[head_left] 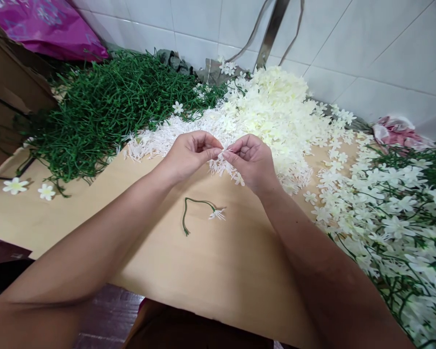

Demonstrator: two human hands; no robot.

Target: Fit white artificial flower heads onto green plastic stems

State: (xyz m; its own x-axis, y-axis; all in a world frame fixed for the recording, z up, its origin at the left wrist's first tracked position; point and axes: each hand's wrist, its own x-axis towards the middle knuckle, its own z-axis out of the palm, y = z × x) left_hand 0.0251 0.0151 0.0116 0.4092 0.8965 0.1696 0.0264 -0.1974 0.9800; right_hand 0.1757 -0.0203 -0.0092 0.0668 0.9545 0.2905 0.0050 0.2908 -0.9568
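My left hand and my right hand meet above the near edge of the white stamen pile. Both are closed in a pinch, thumb against forefinger, on a small white stamen piece between them. The fingertips partly hide it. Below them on the cardboard lies a bent green stem with a white stamen tuft at its right end. A heap of pale yellow-white artificial petals rises just behind my right hand.
Green stems are heaped at the back left, and two loose flowers lie at the left. Flowers on stems cover the right side. Behind stand a tiled wall and a purple bag; a cardboard box is at left.
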